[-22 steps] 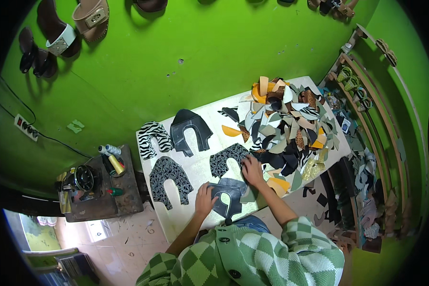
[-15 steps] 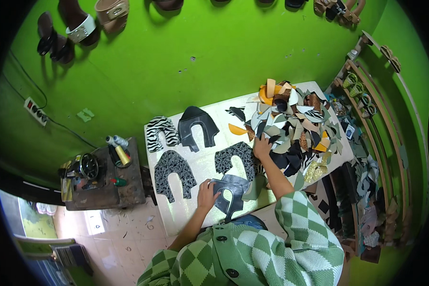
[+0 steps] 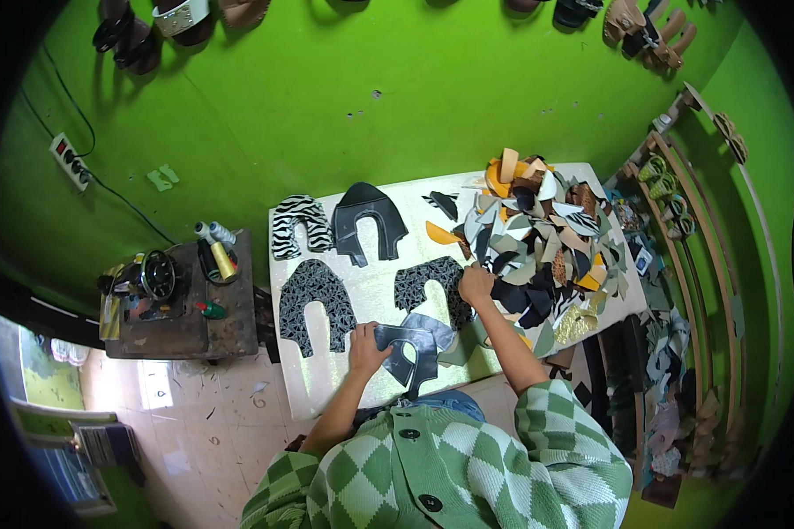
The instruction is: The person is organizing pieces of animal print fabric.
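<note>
My left hand (image 3: pixel 368 350) pinches the left edge of a smooth dark grey U-shaped shoe upper piece (image 3: pixel 423 335) near the table's front. Just behind that lies a black-and-grey patterned upper piece (image 3: pixel 425 280), at whose right edge my right hand (image 3: pixel 476 286) sits with curled fingers. What those fingers hold, if anything, is hidden. Another patterned upper piece (image 3: pixel 313 295) lies to the left. Farther back are a zebra-striped upper piece (image 3: pixel 291 231) and a plain black one (image 3: pixel 368 216). Close to my right hand, a heap of mixed offcuts (image 3: pixel 538 238) covers the table's right side.
The pale table (image 3: pixel 370 291) stands against a green wall. A sewing machine (image 3: pixel 157 275) with thread cones (image 3: pixel 223 260) is on a dark bench to the left. Shelving with shoes (image 3: pixel 679 212) and piled scraps (image 3: pixel 657 309) stand at the right. Sandals (image 3: pixel 573 12) hang above.
My right hand has drawn back from the offcuts toward me, its fingers now curled in. The dark grey upper piece has turned and shifted slightly in my left hand. The whole view has tilted a little.
</note>
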The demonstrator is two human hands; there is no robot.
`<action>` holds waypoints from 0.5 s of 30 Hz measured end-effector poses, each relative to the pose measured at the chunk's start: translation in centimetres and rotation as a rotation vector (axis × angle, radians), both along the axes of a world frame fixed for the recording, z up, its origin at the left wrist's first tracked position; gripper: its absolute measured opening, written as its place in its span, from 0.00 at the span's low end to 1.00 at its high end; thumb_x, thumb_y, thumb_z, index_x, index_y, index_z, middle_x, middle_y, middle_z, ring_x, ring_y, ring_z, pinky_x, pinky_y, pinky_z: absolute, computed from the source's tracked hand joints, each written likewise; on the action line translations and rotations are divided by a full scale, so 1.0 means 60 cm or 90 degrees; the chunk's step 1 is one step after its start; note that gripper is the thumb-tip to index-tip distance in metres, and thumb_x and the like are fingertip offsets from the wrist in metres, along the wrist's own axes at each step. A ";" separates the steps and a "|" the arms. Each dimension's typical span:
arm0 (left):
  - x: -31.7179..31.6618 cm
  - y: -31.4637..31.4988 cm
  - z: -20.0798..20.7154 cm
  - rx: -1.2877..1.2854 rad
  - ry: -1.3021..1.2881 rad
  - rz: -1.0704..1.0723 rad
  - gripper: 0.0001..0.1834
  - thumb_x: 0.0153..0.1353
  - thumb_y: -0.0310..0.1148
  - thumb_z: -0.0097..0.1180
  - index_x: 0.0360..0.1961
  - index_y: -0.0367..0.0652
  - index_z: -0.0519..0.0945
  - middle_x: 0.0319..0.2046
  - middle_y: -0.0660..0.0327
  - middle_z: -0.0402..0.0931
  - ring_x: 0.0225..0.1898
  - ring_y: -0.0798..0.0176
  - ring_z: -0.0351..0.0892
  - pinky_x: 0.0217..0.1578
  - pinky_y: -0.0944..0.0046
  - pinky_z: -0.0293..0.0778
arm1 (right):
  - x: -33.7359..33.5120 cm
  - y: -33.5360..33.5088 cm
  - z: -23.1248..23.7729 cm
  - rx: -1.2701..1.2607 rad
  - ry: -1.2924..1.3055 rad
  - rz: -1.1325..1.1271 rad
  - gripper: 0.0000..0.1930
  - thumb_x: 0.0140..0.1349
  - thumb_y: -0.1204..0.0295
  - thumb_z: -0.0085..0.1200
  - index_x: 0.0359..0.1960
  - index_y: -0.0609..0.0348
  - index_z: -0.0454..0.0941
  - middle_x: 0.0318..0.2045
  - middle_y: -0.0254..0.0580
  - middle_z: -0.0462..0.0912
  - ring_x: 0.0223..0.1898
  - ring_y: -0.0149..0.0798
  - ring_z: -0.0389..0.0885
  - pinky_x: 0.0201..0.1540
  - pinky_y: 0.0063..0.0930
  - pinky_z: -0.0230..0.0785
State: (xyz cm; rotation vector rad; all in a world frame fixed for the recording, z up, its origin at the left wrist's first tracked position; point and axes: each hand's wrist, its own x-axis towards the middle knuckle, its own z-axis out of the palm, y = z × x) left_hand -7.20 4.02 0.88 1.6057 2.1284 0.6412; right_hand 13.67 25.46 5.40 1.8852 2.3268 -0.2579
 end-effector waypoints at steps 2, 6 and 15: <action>0.001 0.000 -0.007 -0.014 -0.035 0.003 0.36 0.39 0.38 0.68 0.50 0.40 0.66 0.44 0.52 0.63 0.49 0.49 0.64 0.50 0.57 0.65 | 0.024 -0.010 -0.040 0.033 -0.001 -0.020 0.13 0.52 0.72 0.48 0.40 0.59 0.76 0.49 0.45 0.71 0.50 0.47 0.71 0.48 0.46 0.63; -0.003 0.007 -0.034 0.009 -0.130 0.025 0.36 0.42 0.37 0.67 0.51 0.37 0.64 0.43 0.48 0.66 0.46 0.49 0.68 0.47 0.58 0.67 | 0.053 0.002 -0.075 0.060 -0.043 -0.044 0.20 0.57 0.70 0.44 0.53 0.56 0.67 0.60 0.41 0.60 0.55 0.47 0.63 0.53 0.45 0.57; -0.015 0.007 -0.047 -0.066 -0.240 0.051 0.29 0.48 0.35 0.61 0.51 0.39 0.64 0.42 0.47 0.73 0.44 0.49 0.75 0.44 0.56 0.70 | 0.051 0.037 -0.056 -0.033 -0.066 -0.057 0.17 0.57 0.69 0.45 0.47 0.64 0.73 0.59 0.38 0.61 0.57 0.45 0.59 0.55 0.44 0.55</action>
